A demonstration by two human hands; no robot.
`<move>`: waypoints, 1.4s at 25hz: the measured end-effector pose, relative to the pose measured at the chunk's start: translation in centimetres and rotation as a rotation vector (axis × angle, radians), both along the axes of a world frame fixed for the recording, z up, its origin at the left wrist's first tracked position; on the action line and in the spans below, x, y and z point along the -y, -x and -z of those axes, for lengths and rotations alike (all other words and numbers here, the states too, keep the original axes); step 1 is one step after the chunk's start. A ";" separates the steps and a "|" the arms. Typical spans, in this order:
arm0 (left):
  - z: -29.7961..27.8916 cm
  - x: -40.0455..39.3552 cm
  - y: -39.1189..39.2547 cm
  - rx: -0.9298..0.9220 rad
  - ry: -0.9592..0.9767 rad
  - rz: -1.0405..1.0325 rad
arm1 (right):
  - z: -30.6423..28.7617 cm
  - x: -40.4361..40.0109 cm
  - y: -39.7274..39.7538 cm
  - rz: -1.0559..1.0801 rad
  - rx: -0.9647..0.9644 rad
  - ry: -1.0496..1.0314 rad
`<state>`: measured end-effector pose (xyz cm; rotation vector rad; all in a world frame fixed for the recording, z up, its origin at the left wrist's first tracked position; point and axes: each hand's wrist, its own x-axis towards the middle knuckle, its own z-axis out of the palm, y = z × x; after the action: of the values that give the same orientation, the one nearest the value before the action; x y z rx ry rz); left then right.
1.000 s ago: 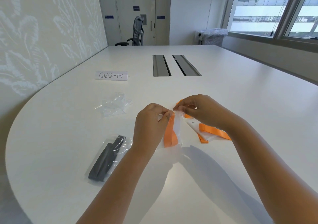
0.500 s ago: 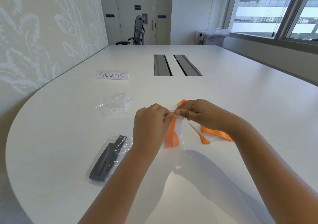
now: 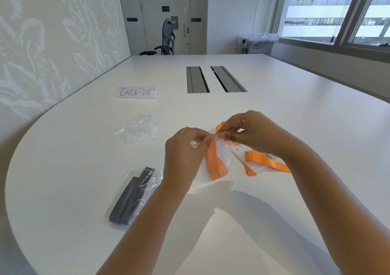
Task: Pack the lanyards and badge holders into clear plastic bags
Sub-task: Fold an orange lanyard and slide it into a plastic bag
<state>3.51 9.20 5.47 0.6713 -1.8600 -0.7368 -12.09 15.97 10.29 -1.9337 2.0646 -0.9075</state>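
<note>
While both forearms reach in from the near edge of the white table [image 3: 274,110], closest on the left lies a clear bag with a dark grey lanyard [image 3: 128,198] packed inside, flat on the tabletop. Up the middle now: the left hand [image 3: 185,154] has its fingers curled, pinching the top edge of a clear plastic bag [image 3: 219,160] that holds a folded orange lanyard [image 3: 215,162]. The right hand [image 3: 251,133] meets it there, thumb and forefinger pinched on that same top edge, fingertips of the two hands almost touching. Just right of the bag, under the right wrist, a second orange lanyard [image 3: 266,160] lies on a badge holder [image 3: 238,154]. Further out on the left, an empty crumpled bag [image 3: 139,129]. Beyond that, a CHECK-IN sign [image 3: 135,92], two grey cable hatches [image 3: 215,79], and an office chair [image 3: 166,37] at the far end.
</note>
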 end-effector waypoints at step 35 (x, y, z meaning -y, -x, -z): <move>2.3 2.1 0.0 -0.364 -0.598 0.087 | 1.0 0.4 -0.3 0.068 0.148 -0.146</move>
<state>3.54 7.10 3.15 0.7653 -1.3375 -1.3993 -11.78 15.57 9.26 -1.6807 2.0602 -0.8588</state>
